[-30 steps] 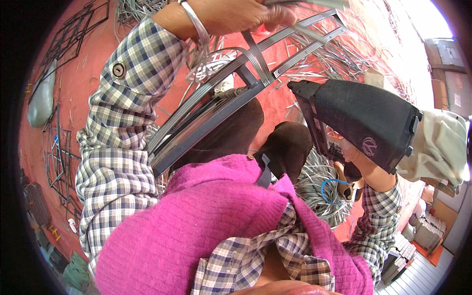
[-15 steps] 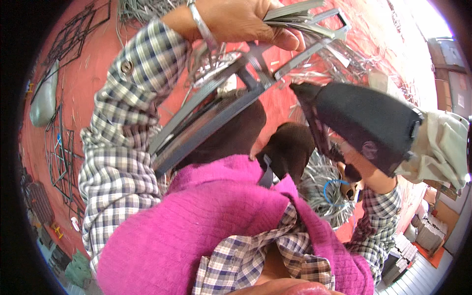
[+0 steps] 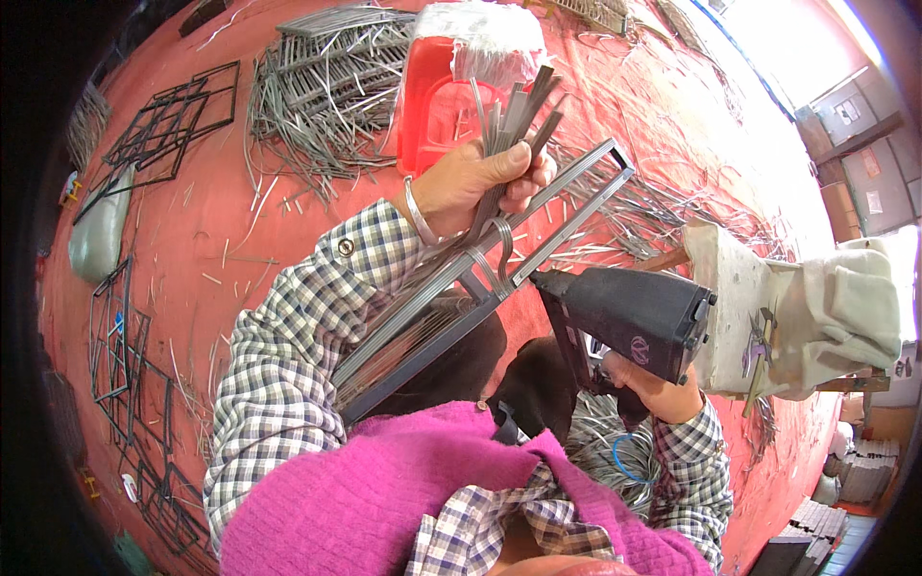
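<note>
My left hand (image 3: pixel 471 187) is closed round a bundle of flat grey plastic strips (image 3: pixel 523 110), whose ends fan out above the thumb. Below it, strips loop over the crossbar of a narrow dark metal frame (image 3: pixel 418 360), which leans across my lap with its far end pointing up and right. Similar strips run lengthwise along the frame's side. My right hand (image 3: pixel 658 389) grips a black staple gun (image 3: pixel 634 312) by its handle, fingers partly hidden behind the body. The gun's nose is close beside the frame near the looped strips; whether they touch I cannot tell.
A red plastic chair (image 3: pixel 423 106) stands ahead, beside a heap of grey strips (image 3: pixel 327 86). A cloth-covered stool (image 3: pixel 715 317) with pliers (image 3: pixel 759 341) on it is at right. Bare black frames (image 3: pixel 173 120) lie left; a strip coil (image 3: pixel 605 437) sits by my right forearm.
The view has shifted, showing more floor ahead. My left hand has turned, so the strips now point upward. The staple gun's nose has come closer to the frame's crossbar.
</note>
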A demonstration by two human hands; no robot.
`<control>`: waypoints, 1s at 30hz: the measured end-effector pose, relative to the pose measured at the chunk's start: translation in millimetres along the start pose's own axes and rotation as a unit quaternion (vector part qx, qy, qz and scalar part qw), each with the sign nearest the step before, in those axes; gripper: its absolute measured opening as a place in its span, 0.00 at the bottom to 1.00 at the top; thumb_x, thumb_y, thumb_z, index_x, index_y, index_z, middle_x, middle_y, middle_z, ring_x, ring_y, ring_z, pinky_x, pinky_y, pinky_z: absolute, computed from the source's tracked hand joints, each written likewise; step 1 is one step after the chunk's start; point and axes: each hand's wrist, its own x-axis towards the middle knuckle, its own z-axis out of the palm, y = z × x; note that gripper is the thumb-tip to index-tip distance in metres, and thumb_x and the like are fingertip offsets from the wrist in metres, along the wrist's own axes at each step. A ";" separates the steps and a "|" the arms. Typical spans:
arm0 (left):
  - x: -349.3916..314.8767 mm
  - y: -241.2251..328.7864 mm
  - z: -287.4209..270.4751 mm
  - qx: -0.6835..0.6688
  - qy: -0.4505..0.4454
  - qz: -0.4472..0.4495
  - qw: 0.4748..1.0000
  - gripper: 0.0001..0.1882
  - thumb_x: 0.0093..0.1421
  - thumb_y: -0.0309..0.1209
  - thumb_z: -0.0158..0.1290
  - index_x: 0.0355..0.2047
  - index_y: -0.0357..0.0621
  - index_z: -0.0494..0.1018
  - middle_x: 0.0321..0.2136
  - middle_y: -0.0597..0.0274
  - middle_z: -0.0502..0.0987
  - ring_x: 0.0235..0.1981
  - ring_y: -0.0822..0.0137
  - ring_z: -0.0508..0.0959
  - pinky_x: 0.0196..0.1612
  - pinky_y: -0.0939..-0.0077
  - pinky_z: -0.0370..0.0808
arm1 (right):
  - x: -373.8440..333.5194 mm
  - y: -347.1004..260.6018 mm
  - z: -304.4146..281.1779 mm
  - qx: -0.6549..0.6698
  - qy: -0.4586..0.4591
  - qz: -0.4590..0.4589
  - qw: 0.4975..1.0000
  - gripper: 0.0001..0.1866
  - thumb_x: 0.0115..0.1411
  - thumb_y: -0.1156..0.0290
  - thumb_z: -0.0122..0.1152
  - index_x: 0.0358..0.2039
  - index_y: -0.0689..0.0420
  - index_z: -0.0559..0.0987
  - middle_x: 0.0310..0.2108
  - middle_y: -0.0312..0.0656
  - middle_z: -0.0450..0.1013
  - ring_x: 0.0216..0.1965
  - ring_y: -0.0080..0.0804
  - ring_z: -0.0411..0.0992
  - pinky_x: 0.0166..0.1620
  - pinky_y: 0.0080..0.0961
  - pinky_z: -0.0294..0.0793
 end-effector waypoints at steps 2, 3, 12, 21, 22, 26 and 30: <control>0.8 -0.3 5.5 0.046 0.012 -0.014 0.999 0.15 0.59 0.42 0.52 0.35 0.42 0.68 0.28 0.68 0.70 0.22 0.82 0.65 0.24 0.90 0.61 | -0.5 2.5 0.9 -0.032 0.012 -0.040 0.999 0.17 0.51 0.78 0.63 0.43 0.63 0.73 0.41 0.43 0.72 0.40 0.35 0.71 0.44 0.29 0.70; 0.9 2.2 8.7 0.069 0.026 -0.025 0.997 0.14 0.60 0.41 0.51 0.34 0.41 0.69 0.27 0.68 0.70 0.21 0.82 0.65 0.23 0.90 0.61 | -1.3 4.4 1.2 -0.047 0.019 -0.056 0.997 0.17 0.51 0.78 0.64 0.42 0.63 0.74 0.41 0.43 0.72 0.40 0.35 0.71 0.44 0.29 0.70; 3.6 31.7 7.9 0.527 -0.102 -0.169 0.826 0.10 0.55 0.33 0.58 0.31 0.39 0.77 0.15 0.75 0.68 0.17 0.85 0.63 0.19 0.86 0.59 | -30.3 18.4 -1.7 -0.115 0.071 0.014 0.991 0.18 0.48 0.75 0.68 0.41 0.60 0.77 0.38 0.43 0.74 0.38 0.34 0.73 0.41 0.28 0.72; -6.0 25.7 10.4 0.612 -0.128 -0.218 0.750 0.12 0.51 0.30 0.60 0.32 0.34 0.77 0.19 0.62 0.77 0.19 0.77 0.73 0.25 0.81 0.70 | -29.8 12.6 -8.9 -0.328 -0.031 -0.118 0.937 0.19 0.46 0.76 0.68 0.41 0.58 0.78 0.39 0.43 0.74 0.39 0.38 0.73 0.43 0.34 0.71; -6.8 27.5 11.8 0.611 -0.126 -0.214 0.752 0.12 0.51 0.30 0.59 0.32 0.34 0.77 0.19 0.62 0.77 0.20 0.77 0.74 0.25 0.81 0.71 | -30.6 13.3 -8.0 -0.260 -0.017 -0.050 0.964 0.19 0.46 0.76 0.67 0.41 0.58 0.77 0.39 0.43 0.74 0.39 0.39 0.73 0.43 0.34 0.71; -6.8 29.2 15.5 0.614 -0.125 -0.242 0.741 0.12 0.50 0.29 0.60 0.32 0.33 0.76 0.20 0.60 0.78 0.21 0.77 0.76 0.25 0.81 0.71 | -35.1 15.4 -4.0 -0.156 0.025 0.045 0.986 0.19 0.46 0.77 0.67 0.41 0.58 0.77 0.39 0.43 0.74 0.40 0.39 0.73 0.43 0.34 0.71; -5.0 28.0 15.4 0.615 -0.127 -0.258 0.734 0.11 0.51 0.29 0.60 0.32 0.34 0.76 0.19 0.62 0.77 0.19 0.78 0.74 0.24 0.82 0.71 | -35.6 12.4 -6.0 -0.202 0.001 0.006 0.979 0.18 0.47 0.77 0.67 0.41 0.58 0.77 0.39 0.43 0.74 0.40 0.38 0.73 0.44 0.33 0.71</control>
